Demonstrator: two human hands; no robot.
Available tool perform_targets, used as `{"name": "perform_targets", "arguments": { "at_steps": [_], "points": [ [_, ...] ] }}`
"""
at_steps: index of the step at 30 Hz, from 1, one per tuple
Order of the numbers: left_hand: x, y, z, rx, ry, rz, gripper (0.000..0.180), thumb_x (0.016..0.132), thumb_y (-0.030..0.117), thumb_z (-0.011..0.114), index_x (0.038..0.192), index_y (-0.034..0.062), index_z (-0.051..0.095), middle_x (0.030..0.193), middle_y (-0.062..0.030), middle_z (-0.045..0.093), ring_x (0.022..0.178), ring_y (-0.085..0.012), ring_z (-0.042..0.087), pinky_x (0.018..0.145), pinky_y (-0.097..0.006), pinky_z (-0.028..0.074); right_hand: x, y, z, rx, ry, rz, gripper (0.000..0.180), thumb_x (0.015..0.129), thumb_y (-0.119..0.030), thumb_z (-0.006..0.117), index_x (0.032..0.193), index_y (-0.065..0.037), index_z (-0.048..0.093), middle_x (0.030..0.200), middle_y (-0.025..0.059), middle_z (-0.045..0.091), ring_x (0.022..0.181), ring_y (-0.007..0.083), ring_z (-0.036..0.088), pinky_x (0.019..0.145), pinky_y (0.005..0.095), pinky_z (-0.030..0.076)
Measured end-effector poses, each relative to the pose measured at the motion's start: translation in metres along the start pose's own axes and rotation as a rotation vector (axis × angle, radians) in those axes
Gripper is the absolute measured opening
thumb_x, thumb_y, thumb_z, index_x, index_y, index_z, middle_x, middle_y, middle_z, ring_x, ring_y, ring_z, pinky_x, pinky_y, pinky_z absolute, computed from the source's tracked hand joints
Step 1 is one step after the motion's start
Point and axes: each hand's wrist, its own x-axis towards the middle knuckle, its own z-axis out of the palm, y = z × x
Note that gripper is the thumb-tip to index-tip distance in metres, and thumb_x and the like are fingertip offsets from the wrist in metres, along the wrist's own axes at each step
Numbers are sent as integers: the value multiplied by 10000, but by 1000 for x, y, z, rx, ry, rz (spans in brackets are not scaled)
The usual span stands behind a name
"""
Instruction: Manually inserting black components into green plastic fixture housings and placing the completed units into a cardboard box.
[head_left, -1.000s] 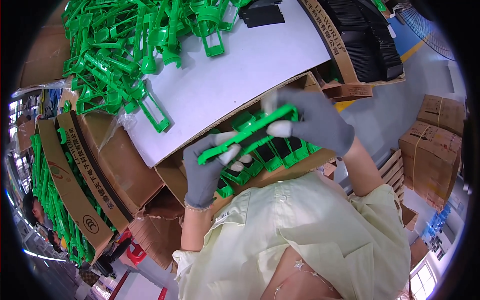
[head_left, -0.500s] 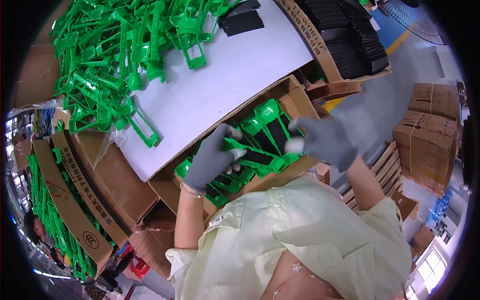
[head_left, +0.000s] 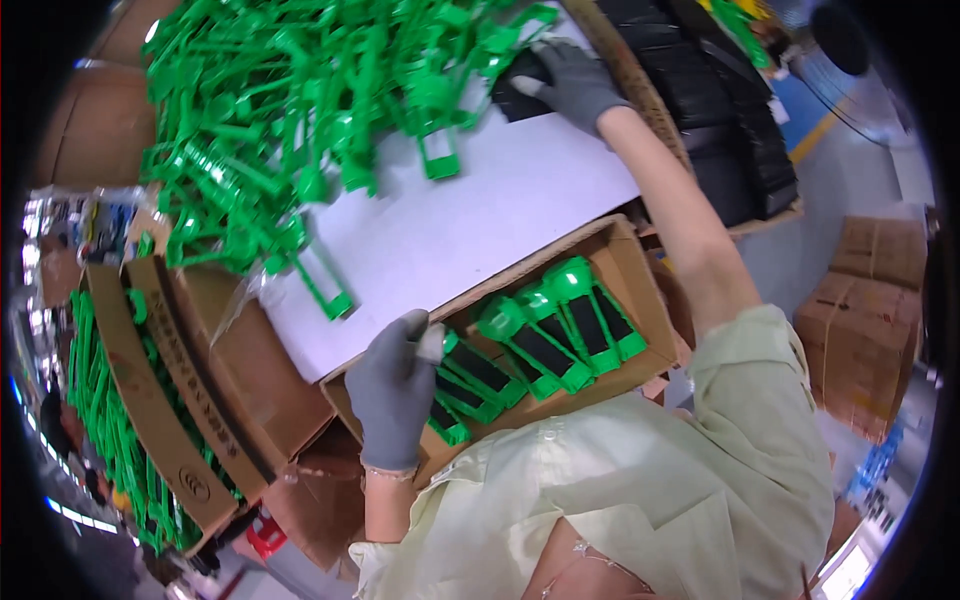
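My right hand, in a grey glove with pale fingertips, is stretched across the white tabletop. Its fingers lie apart over black flat pieces beside the green pile. My left hand, gloved the same way, is at the left end of an open cardboard box. Its fingers are curled and the thumb is close to them; anything between them is hidden. Inside the box, several green plastic parts with rounded heads and black strips on their long bodies lie side by side, slanted.
A tangled heap of green plastic parts covers the far left of the white table. Another carton of black flat pieces stands far right. At left is a carton of green parts. Large cardboard boxes and a fan stand right.
My right hand has left the box and moved up to the black pieces on the table. My left hand has drawn left and no longer covers the green parts, which now lie in the box.
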Motion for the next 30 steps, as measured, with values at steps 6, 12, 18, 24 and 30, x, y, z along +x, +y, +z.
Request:
{"name": "perform_targets", "arguments": {
  "at_steps": [6, 12, 18, 24, 30],
  "points": [
    [29, -74, -35, -67, 219, -249, 177, 846, 119, 641, 1009, 60, 675, 777, -100, 665, 664, -119, 608, 611, -249, 471, -55, -12, 5, -121, 121, -132, 655, 868, -507, 526, 1367, -103, 395, 1381, 166, 404, 1302, 330, 360, 1062, 437, 287],
    [109, -115, -46, 369, 306, -193, 218, 766, 114, 643, 983, 116, 665, 914, -96, 686, 790, -302, 645, 689, -368, 499, -97, -34, -10, -73, 7, -200, 659, 857, -503, 547, 1359, -99, 410, 1364, 167, 422, 1287, 344, 380, 1055, 446, 305],
    [169, -125, -43, 916, 149, 345, 325, 723, 162, 632, 1044, 133, 596, 1050, -73, 616, 1066, -339, 514, 813, -428, 443, -102, -30, -65, 194, 59, -85, 459, 829, -361, 636, 1234, -171, 535, 1204, 113, 539, 1084, 302, 549, 896, 372, 453],
    [189, -125, -48, 1012, 47, 330, 377, 665, 154, 673, 1025, 124, 564, 1052, -52, 593, 1041, -317, 501, 838, -459, 417, -132, -29, -65, 202, -76, -249, 271, 724, -198, 703, 988, -164, 656, 1028, 47, 590, 968, 246, 577, 805, 358, 484],
    [182, -131, -61, 925, 33, 418, 385, 670, 137, 657, 1041, 123, 555, 1053, -62, 574, 1036, -312, 503, 857, -454, 420, -116, -24, -50, 243, -32, -156, 296, 711, -208, 720, 993, -154, 645, 992, 37, 583, 951, 251, 573, 823, 381, 467]
  ]
}}
